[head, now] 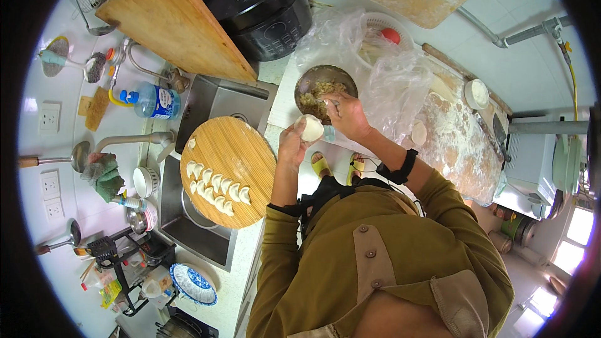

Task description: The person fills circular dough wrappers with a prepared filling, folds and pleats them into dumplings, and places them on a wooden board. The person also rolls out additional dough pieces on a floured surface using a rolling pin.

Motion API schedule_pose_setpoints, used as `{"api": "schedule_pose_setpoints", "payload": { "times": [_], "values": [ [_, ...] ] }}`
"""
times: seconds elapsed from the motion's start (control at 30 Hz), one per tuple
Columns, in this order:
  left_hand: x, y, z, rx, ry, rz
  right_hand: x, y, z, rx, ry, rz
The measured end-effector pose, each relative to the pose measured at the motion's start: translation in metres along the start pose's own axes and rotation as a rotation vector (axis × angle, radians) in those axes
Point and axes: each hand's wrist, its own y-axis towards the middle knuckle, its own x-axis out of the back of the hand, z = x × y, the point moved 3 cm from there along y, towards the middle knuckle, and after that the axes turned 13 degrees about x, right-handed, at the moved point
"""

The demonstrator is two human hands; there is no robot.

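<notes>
My left hand [292, 143] holds a round dough wrapper [311, 128] by its edge, just short of a metal bowl [348, 74]. Inside the bowl lies a chopped, yellowish-green filling [312, 101]. Over the bowl's near right side, the fingers of my right hand [347, 115] are pinched on a small pale thing, seemingly a utensil handle, mostly hidden. To the left, a round wooden board [256, 169] spans the sink and carries several folded dumplings [206, 177] in rows. A single dough wrapper [419, 132] lies to the right, at the edge of a floured board [479, 159].
Clear plastic bags [399, 80] lie beside a white plastic basket [407, 26]. A black electric cooker [263, 14] and a thick wooden cutting board [178, 23] stand at the back. The steel sink [197, 237] is left, with a blue-patterned bowl [193, 284] near it. A flour bowl [477, 94] sits right.
</notes>
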Motion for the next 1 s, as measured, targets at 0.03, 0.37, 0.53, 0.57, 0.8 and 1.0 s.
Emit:
{"api": "schedule_pose_setpoints", "payload": {
  "times": [0.03, 0.37, 0.53, 0.57, 0.8, 1.0],
  "values": [
    [0.001, 0.0, 0.0, -0.001, 0.006, 0.004, 0.001, -0.001, -0.001, -0.023, 0.014, -0.007],
    [0.033, -0.012, -0.01, -0.095, -0.062, -0.187, 0.008, -0.021, -0.02, -0.389, 0.523, -0.132],
    [0.031, -0.011, -0.015, -0.168, -0.057, -0.288, 0.014, -0.024, -0.027, -0.459, 0.689, -0.212],
    [0.03, -0.012, -0.016, -0.191, -0.083, -0.293, 0.014, -0.024, -0.029, -0.519, 0.722, -0.212],
    [0.019, -0.018, -0.026, -0.254, 0.008, -0.351, 0.012, -0.026, -0.044, -0.839, 0.876, -0.306],
    [0.005, -0.027, -0.035, -0.316, 0.058, -0.375, 0.019, -0.025, -0.054, -0.901, 0.991, -0.436]
  ]
}}
